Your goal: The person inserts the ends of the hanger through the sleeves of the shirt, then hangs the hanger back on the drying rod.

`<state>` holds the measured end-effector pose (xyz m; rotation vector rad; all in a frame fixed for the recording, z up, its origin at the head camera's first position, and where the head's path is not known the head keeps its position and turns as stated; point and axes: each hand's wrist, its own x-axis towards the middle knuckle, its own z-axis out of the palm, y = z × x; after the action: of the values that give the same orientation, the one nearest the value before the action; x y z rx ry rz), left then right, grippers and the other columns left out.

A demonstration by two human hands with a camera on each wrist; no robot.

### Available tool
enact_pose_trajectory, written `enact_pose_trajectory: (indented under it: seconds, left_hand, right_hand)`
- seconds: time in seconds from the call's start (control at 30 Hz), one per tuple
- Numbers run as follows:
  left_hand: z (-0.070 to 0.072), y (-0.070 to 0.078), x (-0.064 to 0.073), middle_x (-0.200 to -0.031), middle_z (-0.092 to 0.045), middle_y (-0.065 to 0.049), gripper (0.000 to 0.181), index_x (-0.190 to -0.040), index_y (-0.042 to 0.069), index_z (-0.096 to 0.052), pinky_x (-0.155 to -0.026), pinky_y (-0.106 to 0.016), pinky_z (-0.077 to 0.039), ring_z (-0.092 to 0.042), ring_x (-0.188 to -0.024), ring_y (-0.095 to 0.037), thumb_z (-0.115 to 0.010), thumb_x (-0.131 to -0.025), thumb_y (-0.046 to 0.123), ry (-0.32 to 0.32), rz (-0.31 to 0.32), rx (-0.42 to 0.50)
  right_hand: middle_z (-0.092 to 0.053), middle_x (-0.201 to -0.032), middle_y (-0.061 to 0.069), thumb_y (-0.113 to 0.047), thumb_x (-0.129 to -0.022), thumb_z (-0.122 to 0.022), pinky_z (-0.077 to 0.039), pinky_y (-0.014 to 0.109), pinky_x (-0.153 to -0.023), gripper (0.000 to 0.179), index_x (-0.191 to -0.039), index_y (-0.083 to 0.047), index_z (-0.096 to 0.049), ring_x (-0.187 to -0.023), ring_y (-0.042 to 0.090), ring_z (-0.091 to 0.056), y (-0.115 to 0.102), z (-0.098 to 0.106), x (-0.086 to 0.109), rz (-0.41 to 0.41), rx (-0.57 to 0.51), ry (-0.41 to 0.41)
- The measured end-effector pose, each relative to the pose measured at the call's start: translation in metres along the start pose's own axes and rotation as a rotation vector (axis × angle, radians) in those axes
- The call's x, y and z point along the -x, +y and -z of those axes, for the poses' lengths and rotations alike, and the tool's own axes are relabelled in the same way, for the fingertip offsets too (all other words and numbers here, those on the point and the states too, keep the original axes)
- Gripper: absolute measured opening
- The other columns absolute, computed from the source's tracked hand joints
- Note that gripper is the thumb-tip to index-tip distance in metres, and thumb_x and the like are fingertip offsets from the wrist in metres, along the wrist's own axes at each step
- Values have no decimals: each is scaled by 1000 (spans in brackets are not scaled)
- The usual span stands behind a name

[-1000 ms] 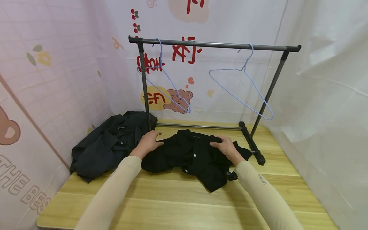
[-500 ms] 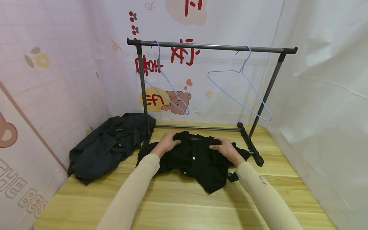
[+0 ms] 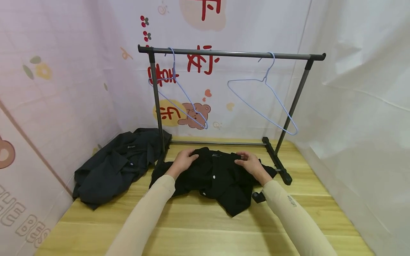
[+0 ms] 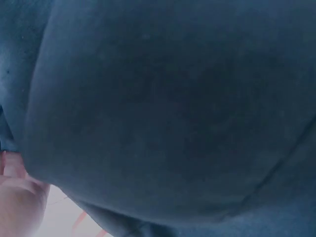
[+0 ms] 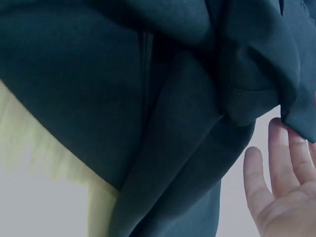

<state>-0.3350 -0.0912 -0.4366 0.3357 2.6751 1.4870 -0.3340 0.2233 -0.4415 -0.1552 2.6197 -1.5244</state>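
Observation:
A black shirt (image 3: 200,177) with small white buttons lies bunched on the table in the head view, its collar towards the rack. At the left side of the collar, my left hand (image 3: 183,161) pinches the cloth between thumb and fingers. My right hand (image 3: 252,165) holds the collar's other side the same way. Dark cloth fills most of the left wrist view, with part of the left hand (image 4: 19,197) at the lower left corner. In the right wrist view, the fingertips of the right hand (image 5: 284,190) go behind a flap of the shirt (image 5: 168,128).
A metal clothes rack (image 3: 230,53) stands behind the shirt. From its bar hang two blue wire hangers, a left hanger (image 3: 184,93) and a right hanger (image 3: 250,103). A second dark shirt (image 3: 112,174) lies heaped at the left of the wooden table (image 3: 205,231). Printed curtains enclose the table.
My left hand has moved right, from the shirt's left end to its collar, and now grips it. The right hand stays at the collar. The head view has shifted slightly.

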Motion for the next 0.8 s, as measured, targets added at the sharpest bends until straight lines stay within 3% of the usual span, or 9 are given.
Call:
enact_pose_trajectory:
  seconds: [0.17, 0.3, 0.43, 0.63, 0.8]
  left_hand:
    - [3, -2, -1, -135, -59, -11, 38, -140, 7, -56, -103, -47, -43, -54, -124, -30, -56, -103, 17, 28, -14, -2]
    - [2, -5, -1, -129, -63, -13, 36, -136, 4, -59, -100, -47, -45, -57, -119, -31, -58, -102, 14, 38, -46, -34]
    - [-1, -8, -1, -129, -63, -16, 36, -135, 1, -59, -99, -47, -45, -57, -119, -32, -58, -101, 11, 40, -51, -39]
    - [-2, -9, 0, -130, -63, -14, 36, -136, 3, -59, -100, -47, -45, -57, -121, -31, -59, -101, 13, 38, -41, -39]
    - [-1, -11, 0, -127, -64, -15, 34, -134, 2, -60, -98, -47, -46, -58, -118, -32, -59, -101, 12, 36, -57, -52]
  right_hand:
    - [-52, -138, 20, -23, -99, -63, -41, 51, -103, 46, -141, -7, -54, -127, 36, -48, -7, 1, -2, 15, 0, 41]
    - [-56, -135, 18, -28, -100, -61, -44, 50, -100, 47, -141, -5, -53, -124, 35, -52, -13, 4, -1, 76, 84, 116]
    - [-56, -135, 19, -30, -101, -60, -46, 52, -97, 50, -141, -2, -53, -122, 36, -54, -31, 10, 1, 204, 207, 236]
    - [-57, -131, 23, -26, -99, -64, -47, 56, -92, 47, -137, 0, -57, -114, 41, -57, -77, 25, 4, 413, 431, 467]
    - [-57, -131, 21, -25, -97, -67, -51, 56, -83, 46, -135, -1, -58, -114, 41, -57, -109, 43, 2, 551, 543, 640]
